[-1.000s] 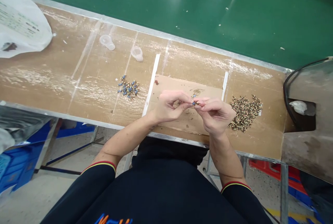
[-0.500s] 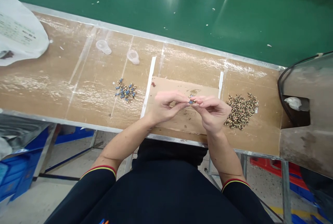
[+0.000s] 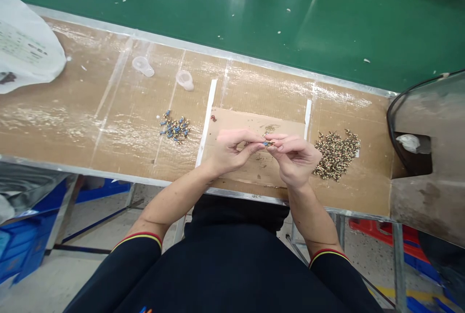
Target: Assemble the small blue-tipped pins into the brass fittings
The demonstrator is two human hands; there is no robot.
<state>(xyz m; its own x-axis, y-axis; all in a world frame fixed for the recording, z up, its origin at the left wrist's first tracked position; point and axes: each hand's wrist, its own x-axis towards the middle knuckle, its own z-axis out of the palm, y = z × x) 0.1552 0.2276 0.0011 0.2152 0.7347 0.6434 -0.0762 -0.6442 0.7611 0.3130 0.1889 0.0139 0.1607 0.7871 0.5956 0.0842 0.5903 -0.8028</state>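
Note:
Over a cardboard sheet (image 3: 250, 175), my left hand (image 3: 234, 150) and my right hand (image 3: 298, 158) meet fingertip to fingertip. Between them is a small brass-coloured metal fitting with a blue part (image 3: 268, 144); both hands pinch it, and the fingers hide much of it. Just beyond the fingertips lie a few small brass-coloured bits (image 3: 271, 128), too small to name. To the left sits a pile of small blue-and-brass fittings (image 3: 175, 128). A larger heap of small brass-coloured fittings (image 3: 336, 155) spreads to the right of my right hand.
Two clear plastic scoop-like cups (image 3: 185, 80) lie at the back left, near a white sack (image 3: 29, 41). A small red piece (image 3: 213, 118) is on the sheet's left edge. A metal housing with a black cable (image 3: 428, 133) borders the right. Beyond the bench runs a green surface (image 3: 203, 7).
Both hands stay in nearly the same place, with the right fingers shifted slightly around the fitting. The camera view has moved a little.

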